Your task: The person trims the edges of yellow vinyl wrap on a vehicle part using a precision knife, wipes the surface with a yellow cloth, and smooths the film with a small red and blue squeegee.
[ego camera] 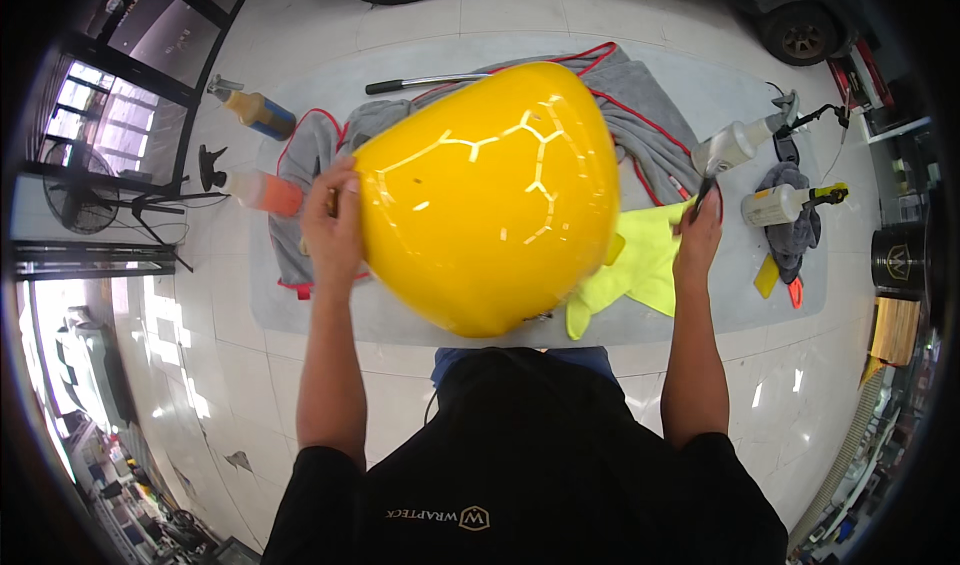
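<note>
A large glossy yellow domed shell (487, 205) fills the middle of the view, with bright lamp reflections across its curve. My left hand (335, 227) grips its left edge, thumb on the outer surface; the fingers behind the edge are partly hidden. On the right, my right hand (697, 239) is closed around a slim black tool (703, 194), blurred at the tip, and stays apart from the shell. A neon yellow cloth (645, 261) lies between the shell and my right hand. Grey towels with red edging (652, 107) spread beneath and behind the shell.
The pale work table (450, 331) carries spray bottles at left, an orange one (262, 192) and an amber one (259, 113). At right stand a clear bottle (724, 149) and a white bottle (772, 206), near a dark cloth (796, 235) and yellow squeegee card (766, 276).
</note>
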Demonstrator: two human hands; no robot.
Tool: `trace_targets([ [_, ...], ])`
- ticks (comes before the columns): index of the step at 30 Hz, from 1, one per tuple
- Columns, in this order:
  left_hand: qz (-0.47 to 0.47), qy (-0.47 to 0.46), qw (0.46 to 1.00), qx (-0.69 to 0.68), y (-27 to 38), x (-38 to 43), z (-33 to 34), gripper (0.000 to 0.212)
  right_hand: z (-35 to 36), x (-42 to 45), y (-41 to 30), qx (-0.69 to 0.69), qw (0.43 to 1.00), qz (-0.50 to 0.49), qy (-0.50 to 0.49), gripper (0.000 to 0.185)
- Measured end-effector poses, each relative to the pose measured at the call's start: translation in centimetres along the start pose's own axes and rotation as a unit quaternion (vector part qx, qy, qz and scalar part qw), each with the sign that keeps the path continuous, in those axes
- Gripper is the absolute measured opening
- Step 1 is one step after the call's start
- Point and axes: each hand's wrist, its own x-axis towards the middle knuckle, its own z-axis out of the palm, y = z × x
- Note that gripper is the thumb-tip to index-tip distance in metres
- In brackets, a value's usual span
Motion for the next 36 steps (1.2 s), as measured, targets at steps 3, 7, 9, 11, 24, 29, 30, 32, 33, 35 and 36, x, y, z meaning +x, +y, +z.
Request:
trace_targets([
  [3,-0.061,0.022,0.997,-0.037,0.7,0.3,0.5,0.015,-12.0,1.5,9.5,-0.197,0.979,0.051,0.003,0.059],
  [7,-0.087,0.039,0.995,-0.037,0.3,-0.1,-0.5,0.015,-20.6,1.0,16.0,-0.440,0.898,0.004,0.014,0.042],
  [9,-0.083,0.049,0.994,-0.046,0.3,-0.1,-0.5,0.014,-22.8,1.6,18.1,-0.487,0.873,0.036,0.018,0.039],
  [11,-0.096,0.035,0.992,-0.072,0.4,0.2,0.2,0.014,-25.0,2.7,20.6,-0.613,0.783,-0.107,0.004,0.038],
  [24,-0.045,0.056,0.997,-0.002,-1.1,0.9,0.5,0.019,-11.5,2.0,11.9,-0.445,0.869,-0.126,-0.176,0.040],
  [29,-0.028,0.061,0.998,-0.015,-2.3,1.3,0.3,0.017,-8.8,-1.7,14.4,-0.680,0.693,-0.149,-0.187,0.037],
  [30,-0.029,0.054,0.998,-0.018,-2.4,1.5,0.2,0.017,-8.8,-0.8,14.6,-0.598,0.763,-0.170,-0.175,0.036],
  [32,-0.019,0.060,0.998,-0.021,-3.0,1.4,-1.0,0.015,-7.4,-1.1,11.4,-0.451,0.859,-0.157,-0.185,0.033],
  [33,-0.022,0.068,0.997,-0.016,-3.2,1.2,-2.0,0.015,-6.0,-2.4,6.6,-0.436,0.866,-0.137,-0.202,0.031],
  [35,-0.028,0.083,0.996,-0.030,-3.2,0.9,-2.2,0.013,-5.1,-4.6,-2.5,-0.279,0.910,-0.143,-0.271,0.033],
  [36,-0.031,0.078,0.996,-0.039,-3.2,0.9,-2.0,0.013,-4.2,-5.7,-6.3,-0.246,0.915,-0.141,-0.287,0.038],
])
